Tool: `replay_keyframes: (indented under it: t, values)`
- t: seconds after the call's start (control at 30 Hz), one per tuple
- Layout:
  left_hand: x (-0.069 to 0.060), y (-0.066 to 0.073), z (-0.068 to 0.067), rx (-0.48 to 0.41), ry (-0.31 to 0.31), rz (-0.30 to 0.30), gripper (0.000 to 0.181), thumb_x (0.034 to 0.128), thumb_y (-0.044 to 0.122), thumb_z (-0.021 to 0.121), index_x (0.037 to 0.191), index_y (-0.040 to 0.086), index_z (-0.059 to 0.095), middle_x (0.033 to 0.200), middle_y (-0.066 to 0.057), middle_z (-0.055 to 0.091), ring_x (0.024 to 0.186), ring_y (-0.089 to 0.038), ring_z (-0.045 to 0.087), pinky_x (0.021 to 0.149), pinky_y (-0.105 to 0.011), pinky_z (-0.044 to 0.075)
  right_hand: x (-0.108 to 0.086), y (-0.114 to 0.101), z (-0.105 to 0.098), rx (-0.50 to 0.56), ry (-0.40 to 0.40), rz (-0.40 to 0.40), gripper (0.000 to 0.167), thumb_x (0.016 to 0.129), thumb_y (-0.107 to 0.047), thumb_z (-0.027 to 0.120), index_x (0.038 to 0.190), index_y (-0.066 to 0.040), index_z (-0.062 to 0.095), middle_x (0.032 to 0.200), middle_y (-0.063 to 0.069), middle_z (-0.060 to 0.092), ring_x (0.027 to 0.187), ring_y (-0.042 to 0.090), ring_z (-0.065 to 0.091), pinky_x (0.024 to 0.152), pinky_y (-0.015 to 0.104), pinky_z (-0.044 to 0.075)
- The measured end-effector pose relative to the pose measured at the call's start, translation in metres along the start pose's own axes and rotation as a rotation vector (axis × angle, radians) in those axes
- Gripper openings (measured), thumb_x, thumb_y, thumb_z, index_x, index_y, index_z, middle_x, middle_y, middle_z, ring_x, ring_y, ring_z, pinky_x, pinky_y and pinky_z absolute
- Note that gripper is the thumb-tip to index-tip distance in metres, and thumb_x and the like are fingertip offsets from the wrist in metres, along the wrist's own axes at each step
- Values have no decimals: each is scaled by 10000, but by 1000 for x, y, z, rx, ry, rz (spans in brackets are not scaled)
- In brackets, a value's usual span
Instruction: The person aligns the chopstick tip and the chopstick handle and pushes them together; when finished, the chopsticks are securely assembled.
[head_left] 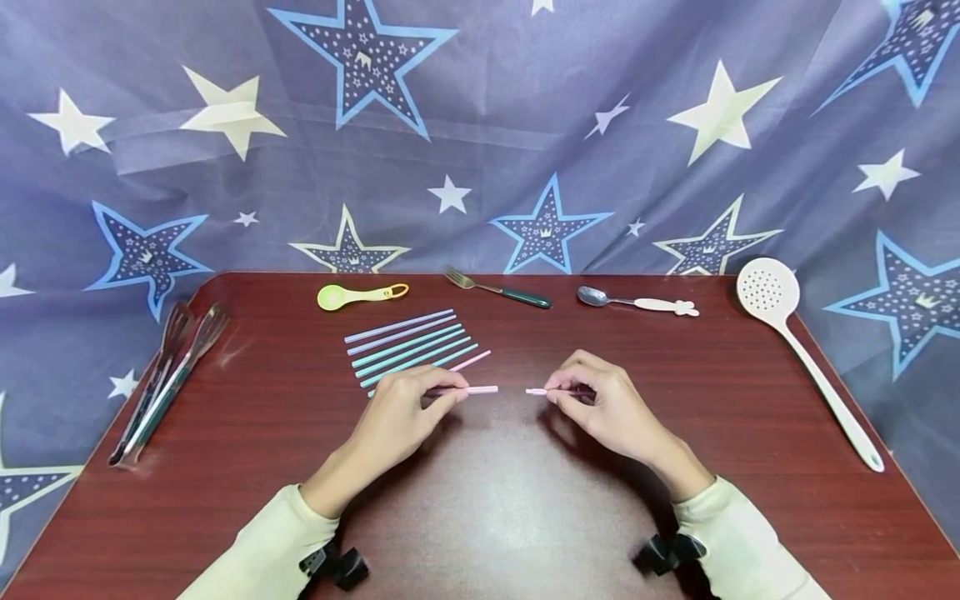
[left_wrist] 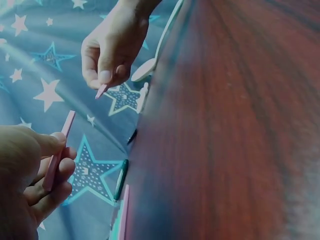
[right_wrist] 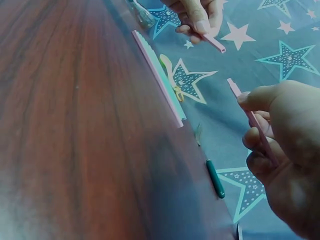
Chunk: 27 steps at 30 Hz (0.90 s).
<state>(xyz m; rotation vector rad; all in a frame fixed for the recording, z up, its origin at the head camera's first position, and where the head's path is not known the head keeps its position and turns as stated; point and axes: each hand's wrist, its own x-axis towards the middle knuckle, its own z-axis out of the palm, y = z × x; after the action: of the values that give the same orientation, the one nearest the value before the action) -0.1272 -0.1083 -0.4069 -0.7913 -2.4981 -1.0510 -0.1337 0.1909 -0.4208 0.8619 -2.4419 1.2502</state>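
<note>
My left hand (head_left: pixel 408 404) pinches a slim pink stick (head_left: pixel 483 390), whose squared end points right and looks hollow in the right wrist view. Opposite it, my right hand (head_left: pixel 611 408) pinches another pink stick (right_wrist: pixel 235 89) with a narrower, stepped tip pointing left. A small gap separates the two facing ends, and both sticks are held above the table. Just behind my left hand lies a row of similar sticks: blue-purple ones (head_left: pixel 399 326), teal ones (head_left: pixel 407 347) and a pink one (head_left: pixel 472 361). My left hand partly hides this row.
Along the back of the wooden table (head_left: pixel 510 517) lie a yellow-green measuring spoon (head_left: pixel 360 295), a green-handled fork (head_left: pixel 498 289) and a white-handled spoon (head_left: pixel 637 302). Tongs (head_left: pixel 172 379) lie at the left edge, a white slotted skimmer (head_left: pixel 806 358) at the right.
</note>
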Motion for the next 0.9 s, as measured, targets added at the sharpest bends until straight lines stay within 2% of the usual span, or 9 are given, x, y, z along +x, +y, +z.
replay_keyframes:
  t: [0.23,0.43,0.6,0.9]
  values:
    - [6,7,-1,-32,-2,-3,56,906,149,799,956,171,788,876,75,743,729,-11,616,664,-215,536,6,-8,-2,9,8,12,144,876,-27,796,926,-159,771,865,-93,630,768,26,570,623,244,481]
    - [6,9,-1,-42,-3,-17,52,908,151,798,956,169,788,865,72,740,716,-11,610,655,-209,530,9,-12,-2,21,14,-3,136,872,-16,795,928,-138,773,861,-79,632,761,26,561,604,270,481]
    - [6,9,1,-49,1,-17,53,906,142,796,952,168,786,851,78,731,719,-6,619,657,-207,530,10,-16,-1,40,18,6,152,869,-21,802,927,-160,776,863,-91,632,754,32,561,583,292,474]
    - [6,9,4,-62,-1,-16,52,906,138,796,952,159,785,847,70,727,716,-7,610,653,-207,532,10,-17,2,52,13,-4,109,878,-36,801,917,-135,782,865,-77,643,751,28,568,600,224,468]
